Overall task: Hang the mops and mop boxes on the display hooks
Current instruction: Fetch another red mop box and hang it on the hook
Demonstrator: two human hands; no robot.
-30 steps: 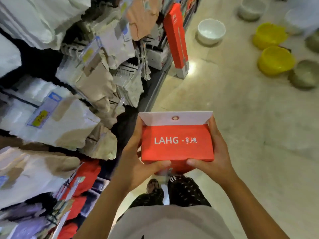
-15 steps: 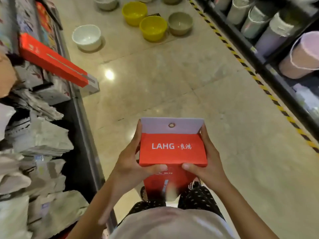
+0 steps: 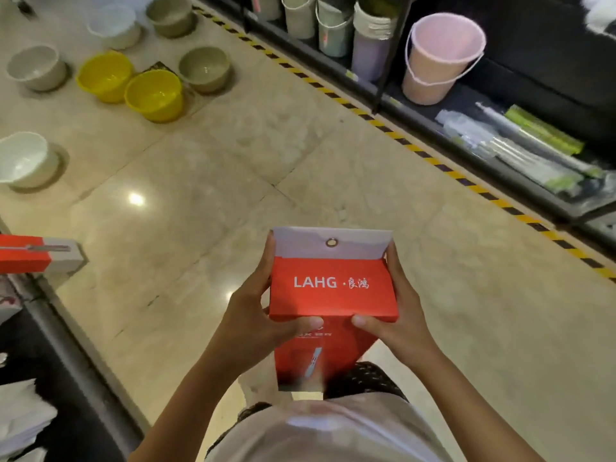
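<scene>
A long red mop box (image 3: 333, 295) with white "LAHG" lettering stands on end in front of my chest. Its white top flap with a round hang hole is folded up. My left hand (image 3: 253, 321) grips the box's left side, thumb across the front edge. My right hand (image 3: 396, 315) grips its right side. A second red mop box (image 3: 30, 253) pokes out from the display rack at the left edge. No hooks show in this view.
Yellow basins (image 3: 133, 83), grey basins (image 3: 203, 68) and white basins (image 3: 25, 160) sit on the tiled floor ahead. A dark shelf (image 3: 500, 161) on the right holds a pink bucket (image 3: 440, 58) and other buckets behind striped floor tape. White packaged goods (image 3: 23, 425) lie at lower left.
My view has swung right, away from the left rack of hanging packs toward the aisle floor and the right shelf. Both hands keep the same hold on the red box.
</scene>
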